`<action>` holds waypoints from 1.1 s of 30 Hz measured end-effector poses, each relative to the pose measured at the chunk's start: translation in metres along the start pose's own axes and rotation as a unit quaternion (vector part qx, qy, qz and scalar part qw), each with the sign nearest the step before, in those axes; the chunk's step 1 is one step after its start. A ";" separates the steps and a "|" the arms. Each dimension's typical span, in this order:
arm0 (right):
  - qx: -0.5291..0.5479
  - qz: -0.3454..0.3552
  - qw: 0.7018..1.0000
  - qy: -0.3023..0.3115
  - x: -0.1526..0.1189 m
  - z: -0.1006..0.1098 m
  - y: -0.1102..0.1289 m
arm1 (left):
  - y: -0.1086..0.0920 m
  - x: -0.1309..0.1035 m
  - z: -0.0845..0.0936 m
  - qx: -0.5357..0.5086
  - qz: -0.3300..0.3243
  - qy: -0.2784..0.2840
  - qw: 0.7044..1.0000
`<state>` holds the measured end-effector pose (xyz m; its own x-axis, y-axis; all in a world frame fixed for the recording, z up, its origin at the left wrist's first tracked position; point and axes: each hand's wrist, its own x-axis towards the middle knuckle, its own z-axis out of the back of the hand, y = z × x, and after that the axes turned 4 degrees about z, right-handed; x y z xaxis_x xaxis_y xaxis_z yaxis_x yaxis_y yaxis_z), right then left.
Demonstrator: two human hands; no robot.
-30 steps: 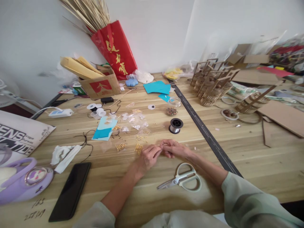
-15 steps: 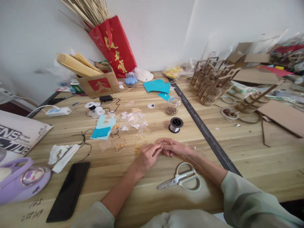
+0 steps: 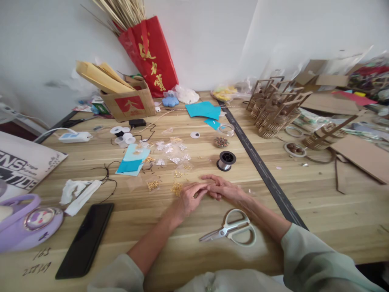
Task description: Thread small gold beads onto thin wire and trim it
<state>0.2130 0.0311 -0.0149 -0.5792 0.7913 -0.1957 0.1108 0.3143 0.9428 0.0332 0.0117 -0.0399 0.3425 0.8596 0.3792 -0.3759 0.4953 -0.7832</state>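
Left hand [image 3: 191, 198] and right hand [image 3: 221, 189] meet fingertip to fingertip over the counter [image 3: 170, 255]; whether either grip pinches anything, I can't tell! Scissors [image 3: 227, 230] lie near, the wire spool [image 3: 226, 161] far.

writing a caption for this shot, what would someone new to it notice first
Probably the bright red bag with gold characters, leaning against the wall at the back and stuffed with long pale strips. Nearer, the two hands, left and right, meet fingertip to fingertip at the centre, just behind the pale-handled scissors. The cluster of small woven baskets stands out at the back right.
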 end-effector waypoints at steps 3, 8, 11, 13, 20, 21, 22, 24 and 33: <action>-0.024 0.007 1.000 0.007 0.000 0.002 -0.001 | -0.002 0.001 0.000 0.007 0.013 0.006 1.000; -0.070 0.031 0.997 0.008 -0.003 0.002 -0.001 | -0.006 0.004 0.001 -0.002 0.050 0.010 0.999; -0.096 0.050 0.994 0.017 -0.003 0.002 -0.002 | -0.007 0.005 0.001 -0.019 0.071 0.021 0.997; -0.106 0.056 0.992 0.025 -0.003 0.002 -0.003 | -0.005 0.006 0.001 -0.023 0.070 0.020 0.997; -0.120 0.057 0.991 0.016 -0.003 0.000 -0.001 | -0.002 0.006 0.001 0.002 0.055 0.023 0.998; -0.124 0.059 0.991 0.009 -0.003 0.000 0.000 | -0.002 0.006 0.002 0.003 0.058 0.023 0.998; -0.128 0.061 0.990 0.001 -0.003 0.000 0.000 | -0.002 0.006 0.002 0.005 0.063 0.024 0.998; -0.142 0.068 0.987 -0.014 -0.003 0.000 0.000 | -0.003 0.006 0.002 0.007 0.078 0.022 0.997; -0.445 0.242 0.850 -0.146 -0.008 -0.004 -0.001 | -0.007 0.007 0.004 -0.094 0.186 -0.008 0.978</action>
<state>0.2140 0.0224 -0.0128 -0.4009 0.8522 0.3363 -0.4503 -0.5030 0.7378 0.0352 0.0148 -0.0301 0.1985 0.9784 0.0573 -0.3066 0.1175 -0.9445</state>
